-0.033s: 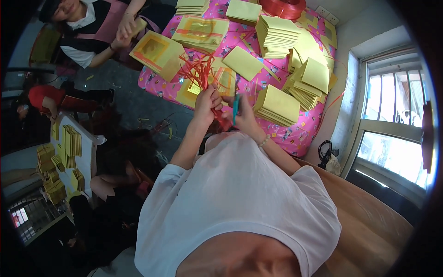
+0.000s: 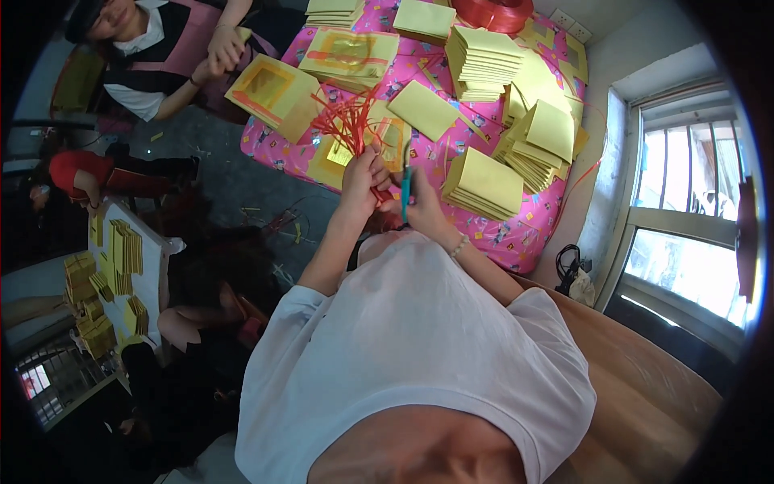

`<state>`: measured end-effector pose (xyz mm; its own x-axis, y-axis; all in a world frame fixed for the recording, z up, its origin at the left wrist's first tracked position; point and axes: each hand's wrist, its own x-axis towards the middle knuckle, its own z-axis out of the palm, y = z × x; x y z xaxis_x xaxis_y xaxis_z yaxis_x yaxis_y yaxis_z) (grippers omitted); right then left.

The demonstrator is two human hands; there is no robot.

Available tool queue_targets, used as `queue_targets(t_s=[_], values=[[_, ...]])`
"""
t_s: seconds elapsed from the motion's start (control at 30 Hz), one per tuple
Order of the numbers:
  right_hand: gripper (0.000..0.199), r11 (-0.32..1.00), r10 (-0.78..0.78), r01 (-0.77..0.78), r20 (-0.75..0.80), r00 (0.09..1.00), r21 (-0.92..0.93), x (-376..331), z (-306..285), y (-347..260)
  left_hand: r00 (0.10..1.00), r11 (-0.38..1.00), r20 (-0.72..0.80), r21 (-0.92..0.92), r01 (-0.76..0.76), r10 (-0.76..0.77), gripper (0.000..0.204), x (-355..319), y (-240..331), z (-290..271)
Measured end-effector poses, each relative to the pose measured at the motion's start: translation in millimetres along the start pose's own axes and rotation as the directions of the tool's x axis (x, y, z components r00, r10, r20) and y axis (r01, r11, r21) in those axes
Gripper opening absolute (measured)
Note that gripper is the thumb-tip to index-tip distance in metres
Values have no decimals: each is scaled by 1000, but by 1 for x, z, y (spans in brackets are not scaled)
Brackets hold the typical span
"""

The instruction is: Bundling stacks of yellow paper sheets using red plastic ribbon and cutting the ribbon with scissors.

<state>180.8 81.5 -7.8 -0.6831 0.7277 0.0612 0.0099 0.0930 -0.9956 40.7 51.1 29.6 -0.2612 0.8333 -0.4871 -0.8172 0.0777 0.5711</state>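
Note:
A bunch of thin red plastic strips [image 2: 345, 115] is clenched in my left hand [image 2: 367, 179], just in front of my chest. Its loose ends fan out above the fist over the pink-covered table. Close beside it, my right hand [image 2: 423, 202] is closed around a slim teal-handled tool [image 2: 405, 194] held upright. A thin dark tip sticks up from the tool; its exact kind I cannot make out. Beneath the strips lie yellow paper pieces with gold foil squares [image 2: 339, 153]. A flat yellow paper stack [image 2: 425, 110] rests just beyond my right hand.
The table's pink patterned cover [image 2: 492, 250] bears several yellow paper stacks [image 2: 484, 184] and a red strip roll [image 2: 496, 12]. Across the far left corner sits a person [image 2: 173, 56]. Other people are around a white table [image 2: 153, 266] at left. A barred window [image 2: 685, 194] is at right.
My right hand has shifted slightly left with the teal-handled tool, closer to the left fist. The left hand stays around the red strips.

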Motion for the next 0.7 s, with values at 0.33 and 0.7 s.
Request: queue_targets(t_s=[0.33, 0.7], values=[[32, 996, 12, -6, -66, 998, 89, -3, 14, -5, 996, 995, 46, 59, -78, 75, 15, 6, 7, 13], [25, 1000, 21, -21, -83, 996, 8, -8, -1, 19, 921, 834, 213, 394, -386, 325, 21, 19, 58, 44]])
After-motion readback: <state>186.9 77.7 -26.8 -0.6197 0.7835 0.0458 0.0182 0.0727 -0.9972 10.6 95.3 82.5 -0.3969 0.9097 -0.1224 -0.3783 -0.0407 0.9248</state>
